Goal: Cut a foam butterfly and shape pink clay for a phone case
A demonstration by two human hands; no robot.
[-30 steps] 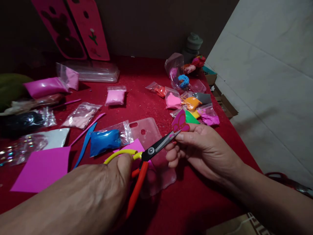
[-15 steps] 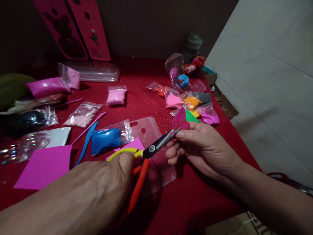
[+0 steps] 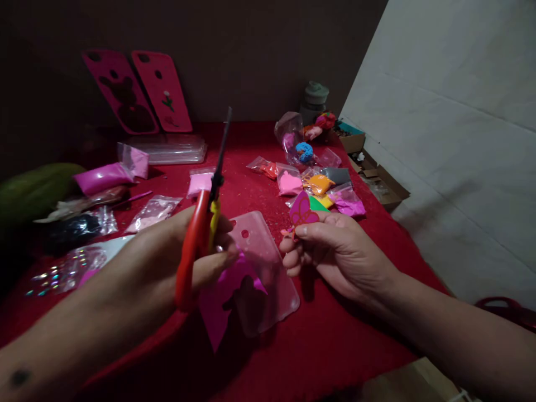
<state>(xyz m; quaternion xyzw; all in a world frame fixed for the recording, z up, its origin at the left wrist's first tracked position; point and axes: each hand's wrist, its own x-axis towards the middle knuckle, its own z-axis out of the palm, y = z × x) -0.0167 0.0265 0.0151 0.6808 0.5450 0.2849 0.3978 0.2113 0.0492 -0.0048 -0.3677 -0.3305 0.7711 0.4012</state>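
My left hand (image 3: 205,251) is closed around scissors (image 3: 196,245) with red and yellow handles, their dark blades pointing up and away from me. Just below its fingertips is a pink paper scrap (image 3: 220,296) with a cut-out gap; I cannot tell whether the fingers pinch it. Between thumb and fingers, my right hand (image 3: 330,240) grips a pink paper butterfly (image 3: 302,209) with red outlines. A clear phone case (image 3: 270,279) lies on the table between the hands, partly under the scrap.
On the red-covered table (image 3: 335,346), several bags of coloured clay, such as an orange one (image 3: 318,183), lie at right. Two decorated pink cases (image 3: 163,95) lean at the back wall. A bottle (image 3: 315,100) stands behind, with cardboard boxes (image 3: 381,178) past the right edge.
My left hand has drawn the scissors back from the butterfly and turned the blades upward. The pink scrap has shifted and shows more. My right hand still grips the butterfly.
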